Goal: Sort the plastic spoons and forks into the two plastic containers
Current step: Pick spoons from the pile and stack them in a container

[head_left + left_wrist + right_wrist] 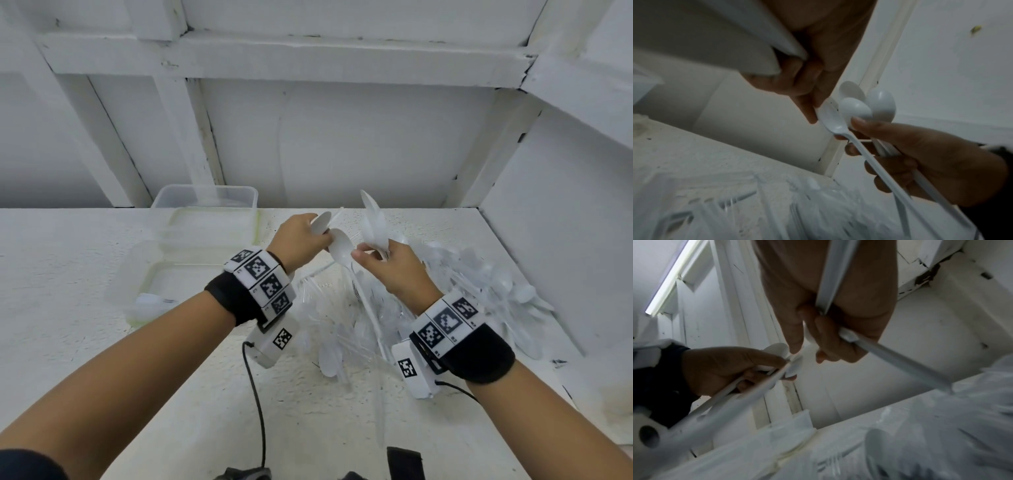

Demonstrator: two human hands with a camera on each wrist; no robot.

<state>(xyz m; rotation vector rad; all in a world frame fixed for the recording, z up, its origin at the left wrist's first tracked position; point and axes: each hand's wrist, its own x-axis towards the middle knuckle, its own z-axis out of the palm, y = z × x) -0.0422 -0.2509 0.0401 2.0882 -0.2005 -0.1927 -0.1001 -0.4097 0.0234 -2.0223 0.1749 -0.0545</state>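
Observation:
My left hand [301,236] is raised over the table and grips white plastic spoons [322,222], their handles running back under the palm. Its fingertips [812,116] touch the bowl of another spoon [831,120] that stands between both hands. My right hand [387,263] grips a bundle of white spoons [373,222], bowls up, with the thumb [861,123] pressed against them. A heap of white and clear spoons and forks [445,291] lies under and right of the hands. Two clear containers sit at the left: a far one [239,197] and a near one [137,260] holding a few white pieces.
The white table [85,342] is boxed in by a back wall [342,154] and a right side wall [565,240] close to the heap. A black cable [255,394] hangs from my left wrist camera toward the front edge.

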